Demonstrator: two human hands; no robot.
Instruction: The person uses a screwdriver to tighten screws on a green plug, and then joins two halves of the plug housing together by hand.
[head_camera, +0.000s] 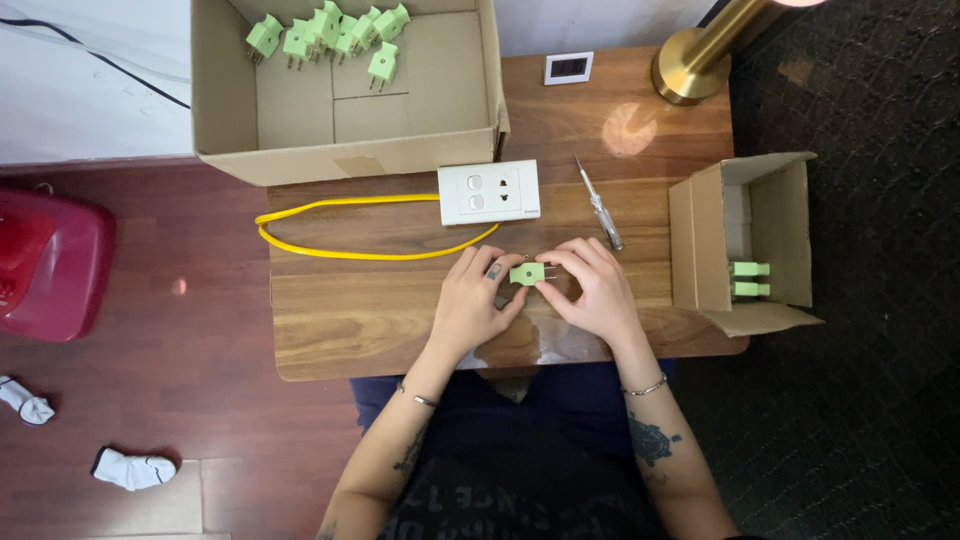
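You are holding a small green plug (526, 273) between both hands, just above the middle of the wooden table (330, 320), a little toward its near edge. Your left hand (470, 300) is pinching the plug's body from the left, thumb and fingertips closed on it, while your right hand (592, 290) is gripping the end where the metal prongs stick out, fingers curled around that side. Holding it from both ends like this is keeping the plug level and steady in front of you, probably so you can look at it or work on its prongs.

Just beyond your right hand, a slim screwdriver (600, 205) is lying on the table, its tip pointing toward you, placed within easy reach. Beyond your left hand, a white wall socket (488, 192) is sitting face up near the middle of the table, with a yellow cable (350, 254) looping out from it toward the left edge.

At the far left corner, a large open cardboard box (345, 100) is holding a cluster of loose green plugs (330, 35) in its far end. At the right edge, a smaller cardboard box (745, 240) is lying on its side with its opening facing up at you, and two more plugs (750, 279) are resting inside it. A brass lamp base (690, 70) is standing at the far right corner.
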